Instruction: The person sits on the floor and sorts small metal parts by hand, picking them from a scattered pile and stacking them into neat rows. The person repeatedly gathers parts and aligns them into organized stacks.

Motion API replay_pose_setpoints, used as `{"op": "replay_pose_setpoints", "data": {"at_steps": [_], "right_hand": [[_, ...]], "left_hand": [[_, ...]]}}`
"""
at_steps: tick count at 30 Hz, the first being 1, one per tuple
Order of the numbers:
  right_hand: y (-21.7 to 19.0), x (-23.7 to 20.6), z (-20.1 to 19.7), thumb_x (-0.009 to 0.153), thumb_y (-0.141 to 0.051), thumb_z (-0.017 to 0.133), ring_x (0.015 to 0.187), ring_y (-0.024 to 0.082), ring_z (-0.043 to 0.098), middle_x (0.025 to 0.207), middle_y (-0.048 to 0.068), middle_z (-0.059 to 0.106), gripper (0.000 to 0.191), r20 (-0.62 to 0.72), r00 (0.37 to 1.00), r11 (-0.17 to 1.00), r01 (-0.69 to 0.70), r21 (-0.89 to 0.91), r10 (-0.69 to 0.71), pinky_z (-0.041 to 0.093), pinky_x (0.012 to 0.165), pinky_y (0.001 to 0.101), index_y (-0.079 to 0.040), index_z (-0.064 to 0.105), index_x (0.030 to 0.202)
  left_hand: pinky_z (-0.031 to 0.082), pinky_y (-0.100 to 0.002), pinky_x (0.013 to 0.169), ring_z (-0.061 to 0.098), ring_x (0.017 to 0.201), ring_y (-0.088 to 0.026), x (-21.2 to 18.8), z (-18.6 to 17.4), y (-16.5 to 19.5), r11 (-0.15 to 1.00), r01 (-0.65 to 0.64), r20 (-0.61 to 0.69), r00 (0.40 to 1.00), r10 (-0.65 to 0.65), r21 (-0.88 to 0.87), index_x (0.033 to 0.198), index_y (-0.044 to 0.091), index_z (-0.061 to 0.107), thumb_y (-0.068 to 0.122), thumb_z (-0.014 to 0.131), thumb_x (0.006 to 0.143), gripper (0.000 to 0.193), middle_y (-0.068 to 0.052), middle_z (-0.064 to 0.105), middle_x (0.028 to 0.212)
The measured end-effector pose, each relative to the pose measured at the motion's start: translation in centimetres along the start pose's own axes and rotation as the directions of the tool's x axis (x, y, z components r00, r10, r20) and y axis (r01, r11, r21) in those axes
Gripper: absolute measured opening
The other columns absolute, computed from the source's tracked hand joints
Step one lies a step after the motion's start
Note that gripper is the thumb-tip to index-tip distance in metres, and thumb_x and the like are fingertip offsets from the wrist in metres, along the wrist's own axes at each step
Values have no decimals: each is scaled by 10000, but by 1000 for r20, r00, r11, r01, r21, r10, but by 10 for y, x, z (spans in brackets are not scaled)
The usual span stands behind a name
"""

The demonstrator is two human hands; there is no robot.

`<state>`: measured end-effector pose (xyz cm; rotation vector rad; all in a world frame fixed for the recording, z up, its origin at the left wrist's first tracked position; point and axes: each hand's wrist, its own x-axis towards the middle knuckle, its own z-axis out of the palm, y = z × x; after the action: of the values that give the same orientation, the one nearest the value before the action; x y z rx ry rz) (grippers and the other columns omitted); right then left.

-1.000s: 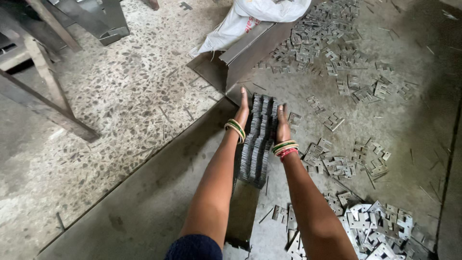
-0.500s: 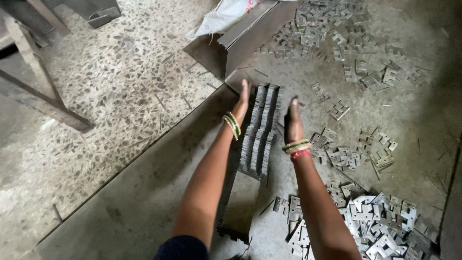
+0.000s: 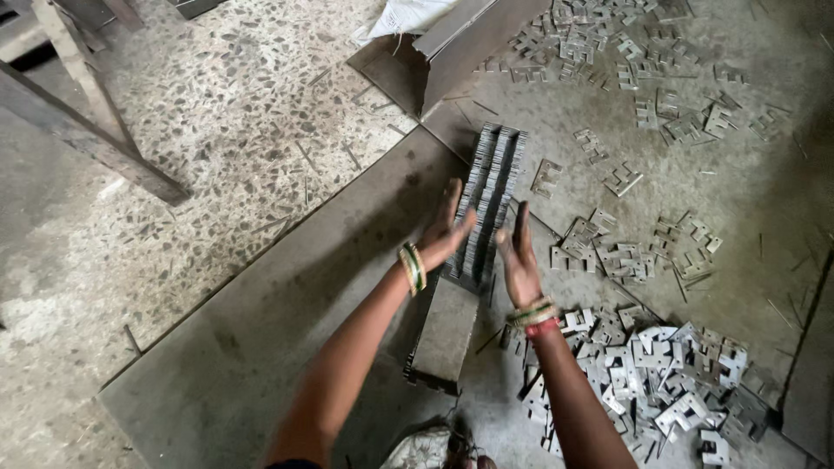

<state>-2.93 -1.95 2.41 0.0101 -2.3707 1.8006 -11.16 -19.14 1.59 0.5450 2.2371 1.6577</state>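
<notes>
Grey stamped metal plates stand on edge in a long packed row [image 3: 489, 201] on the concrete slab [image 3: 261, 330] in front of you, running away from you toward the cardboard box [image 3: 452, 48] at the top of the view. Your left hand [image 3: 443, 233] sits at the near left flank of the row, fingers straight and spread, the palm turned toward the plates; it touches or almost touches them, but it closes on nothing. Your right hand [image 3: 519, 257] is on the other side, just beside the near end of the row, fingers extended and open, with a visible gap between it and the plates — it holds nothing either. Both wrists carry bangles, green and gold on the left, with a red one added on the right.

Just below your hands a flat grey block [image 3: 445, 334] lies in line with the row, its near end resting on more plates. To your right a heap of loose plates [image 3: 669, 373] lies on the floor, pale and shiny, and smaller scatters [image 3: 634, 252] of the same pieces spread farther off toward the box. A white sack [image 3: 408, 16] sits in the box's open top. To your left, wooden legs [image 3: 87, 122] stand on speckled terrazzo flooring [image 3: 217, 130], well apart from the row.
</notes>
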Motion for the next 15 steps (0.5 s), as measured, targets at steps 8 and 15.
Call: {"op": "replay_pose_setpoints", "data": {"at_steps": [8, 15], "right_hand": [[1, -46, -26, 958, -225, 618, 1576, 399, 176, 1685, 216, 234, 802, 348, 908, 626, 414, -661, -233, 175, 1268, 495, -10, 213, 1616], [11, -84, -73, 944, -321, 677, 1546, 425, 232, 1678, 201, 256, 848, 328, 918, 655, 391, -646, -224, 238, 1252, 472, -44, 236, 1615]], "left_hand": [[312, -444, 1247, 131, 1593, -367, -69, -5, 14, 860, -263, 128, 965, 230, 437, 1659, 164, 54, 163, 821, 848, 1117, -145, -127, 1738], [351, -523, 1156, 196, 1505, -421, -70, 2, 38, 787, -138, 50, 990, 135, 601, 1627, 177, 53, 176, 844, 783, 1157, -136, -142, 1687]]}}
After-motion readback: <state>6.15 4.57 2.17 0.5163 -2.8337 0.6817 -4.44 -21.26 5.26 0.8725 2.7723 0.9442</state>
